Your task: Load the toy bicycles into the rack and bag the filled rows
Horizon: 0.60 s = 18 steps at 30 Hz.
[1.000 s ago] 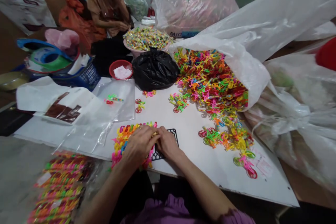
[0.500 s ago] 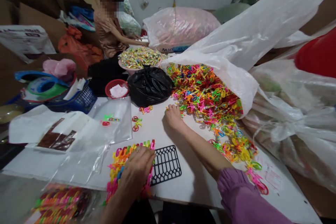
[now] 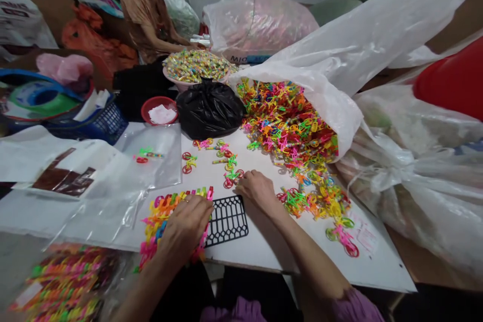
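Table (image 3: pixel 260 254): white, a sack (image 3: pixel 345 121) of plastic toys (image 3: pixel 290 126) open toward its far right corner.
Black rack (image 3: pixel 229 217): by the near edge, left end hidden by bright toys (image 3: pixel 158 214) and left hand (image 3: pixel 190 216).
Left hand: over those toys, fingers together (grip hidden, cannot tell).
Right hand (image 3: pixel 258 188): by the rack's far right corner, fingers narrow beside toy bikes (image 3: pixel 231 177); whether pinching one, cannot tell.
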Each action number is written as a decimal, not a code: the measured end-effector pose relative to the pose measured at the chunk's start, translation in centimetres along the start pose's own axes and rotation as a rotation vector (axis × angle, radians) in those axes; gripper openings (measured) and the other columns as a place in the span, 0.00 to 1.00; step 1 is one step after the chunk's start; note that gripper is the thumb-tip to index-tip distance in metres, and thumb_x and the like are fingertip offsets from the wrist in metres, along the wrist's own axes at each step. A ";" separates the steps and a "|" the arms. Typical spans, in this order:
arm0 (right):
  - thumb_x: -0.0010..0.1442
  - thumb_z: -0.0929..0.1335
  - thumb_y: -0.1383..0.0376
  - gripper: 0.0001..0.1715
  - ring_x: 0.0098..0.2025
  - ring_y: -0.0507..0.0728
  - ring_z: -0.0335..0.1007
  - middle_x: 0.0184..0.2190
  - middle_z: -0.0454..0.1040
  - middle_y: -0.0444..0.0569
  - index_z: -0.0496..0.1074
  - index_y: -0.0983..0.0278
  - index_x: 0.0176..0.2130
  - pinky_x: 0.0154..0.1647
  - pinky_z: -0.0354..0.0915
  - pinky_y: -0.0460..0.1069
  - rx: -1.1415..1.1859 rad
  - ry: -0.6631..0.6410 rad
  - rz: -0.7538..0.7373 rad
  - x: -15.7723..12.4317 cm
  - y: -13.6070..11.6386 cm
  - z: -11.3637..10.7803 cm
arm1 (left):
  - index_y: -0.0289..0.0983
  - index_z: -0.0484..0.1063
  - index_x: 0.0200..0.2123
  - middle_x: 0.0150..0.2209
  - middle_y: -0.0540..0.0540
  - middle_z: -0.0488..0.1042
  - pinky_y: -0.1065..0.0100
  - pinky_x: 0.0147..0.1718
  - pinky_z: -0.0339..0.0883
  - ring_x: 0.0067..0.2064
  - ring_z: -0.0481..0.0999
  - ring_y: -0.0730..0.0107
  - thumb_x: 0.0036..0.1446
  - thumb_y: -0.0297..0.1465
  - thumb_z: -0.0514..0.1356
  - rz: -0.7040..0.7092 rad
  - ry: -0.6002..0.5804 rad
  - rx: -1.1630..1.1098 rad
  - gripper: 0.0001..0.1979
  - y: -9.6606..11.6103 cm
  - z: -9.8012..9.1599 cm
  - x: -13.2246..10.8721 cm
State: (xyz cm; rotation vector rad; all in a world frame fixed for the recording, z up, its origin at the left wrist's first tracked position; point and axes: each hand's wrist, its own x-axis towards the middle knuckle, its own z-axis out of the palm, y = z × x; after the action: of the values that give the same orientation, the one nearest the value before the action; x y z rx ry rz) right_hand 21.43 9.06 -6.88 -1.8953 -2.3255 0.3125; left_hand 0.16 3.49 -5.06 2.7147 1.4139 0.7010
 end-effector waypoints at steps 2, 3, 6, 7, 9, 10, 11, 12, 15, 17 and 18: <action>0.58 0.65 0.58 0.13 0.39 0.58 0.68 0.38 0.72 0.53 0.68 0.64 0.40 0.35 0.60 0.48 -0.001 -0.064 0.047 1.2 -1.1 0.1 | 0.37 0.69 0.34 0.32 0.48 0.72 0.62 0.43 0.62 0.38 0.69 0.66 0.60 0.27 0.51 -0.032 0.008 0.002 0.08 0.2 0.0 -0.2; 0.59 0.64 0.59 0.12 0.38 0.58 0.69 0.37 0.72 0.53 0.68 0.65 0.40 0.34 0.60 0.48 0.015 -0.072 0.063 1.7 -1.5 0.1 | 0.37 0.69 0.34 0.32 0.48 0.72 0.63 0.42 0.62 0.38 0.69 0.66 0.60 0.28 0.51 -0.047 0.006 -0.006 0.07 0.1 0.0 -0.2; 0.59 0.62 0.61 0.10 0.33 0.56 0.69 0.33 0.73 0.51 0.68 0.64 0.37 0.31 0.58 0.47 0.163 -0.005 0.089 1.8 -1.9 -0.2 | 0.36 0.69 0.33 0.31 0.48 0.72 0.63 0.41 0.63 0.36 0.69 0.67 0.60 0.28 0.51 -0.083 -0.007 -0.026 0.08 -0.4 -0.1 0.4; 0.58 0.63 0.60 0.10 0.32 0.55 0.69 0.32 0.73 0.49 0.68 0.64 0.36 0.30 0.58 0.46 0.257 0.025 0.082 1.5 -1.9 -0.2 | 0.36 0.69 0.32 0.31 0.47 0.72 0.63 0.41 0.63 0.36 0.70 0.67 0.60 0.28 0.51 -0.097 -0.013 -0.023 0.08 -0.7 -0.2 0.7; 0.57 0.63 0.61 0.09 0.28 0.52 0.66 0.28 0.72 0.45 0.67 0.63 0.36 0.28 0.57 0.44 0.479 0.070 0.054 0.4 -2.0 0.1 | 0.35 0.69 0.32 0.31 0.46 0.71 0.63 0.41 0.63 0.37 0.70 0.66 0.60 0.29 0.51 -0.139 -0.023 -0.003 0.08 -1.4 -0.2 1.6; 0.56 0.63 0.61 0.09 0.27 0.51 0.65 0.27 0.71 0.44 0.67 0.63 0.36 0.27 0.56 0.44 0.581 0.075 0.037 -0.2 -2.2 0.6 | 0.35 0.69 0.32 0.31 0.46 0.72 0.62 0.41 0.63 0.37 0.70 0.65 0.60 0.30 0.52 -0.159 -0.033 0.007 0.08 -1.6 -0.2 2.0; 0.55 0.64 0.62 0.08 0.26 0.50 0.64 0.25 0.70 0.42 0.67 0.63 0.36 0.26 0.56 0.43 0.661 0.068 0.026 -0.8 -2.5 1.2 | 0.35 0.69 0.32 0.32 0.46 0.72 0.62 0.41 0.63 0.38 0.70 0.65 0.60 0.30 0.52 -0.172 -0.043 0.011 0.08 -1.8 -0.3 2.3; 0.53 0.65 0.63 0.07 0.25 0.50 0.63 0.24 0.69 0.42 0.67 0.63 0.34 0.26 0.56 0.43 0.718 0.057 0.028 -1.4 -2.9 1.9 | 0.35 0.69 0.33 0.33 0.45 0.72 0.62 0.42 0.63 0.38 0.70 0.65 0.59 0.30 0.52 -0.178 -0.048 0.013 0.08 -2.0 -0.4 2.5; 0.51 0.66 0.62 0.07 0.24 0.50 0.61 0.22 0.68 0.42 0.67 0.65 0.30 0.25 0.56 0.44 0.852 0.035 0.109 -2.6 -4.1 3.7 | 0.34 0.70 0.38 0.36 0.44 0.73 0.62 0.44 0.64 0.41 0.70 0.64 0.59 0.30 0.53 -0.185 0.036 0.007 0.08 -1.9 -1.4 2.2; 0.52 0.65 0.60 0.10 0.23 0.50 0.60 0.22 0.68 0.42 0.67 0.65 0.30 0.24 0.56 0.44 0.956 0.052 0.156 -3.1 -4.8 4.1 | 0.34 0.70 0.40 0.37 0.44 0.73 0.64 0.44 0.64 0.41 0.71 0.65 0.59 0.30 0.53 -0.207 0.143 -0.017 0.09 -1.3 -2.3 1.2; 0.53 0.64 0.59 0.11 0.23 0.50 0.60 0.22 0.68 0.43 0.68 0.66 0.30 0.24 0.56 0.44 1.002 0.064 0.153 -3.4 -5.2 4.1 | 0.34 0.70 0.40 0.36 0.45 0.73 0.65 0.43 0.65 0.40 0.71 0.66 0.58 0.29 0.53 -0.215 0.176 -0.027 0.08 -0.9 -2.7 0.5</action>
State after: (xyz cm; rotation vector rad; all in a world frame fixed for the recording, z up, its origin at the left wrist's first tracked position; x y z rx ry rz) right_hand 16.27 4.39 -9.56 -1.4804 -1.4743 1.1406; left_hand -1.38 3.87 -2.61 2.4818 1.6861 0.9529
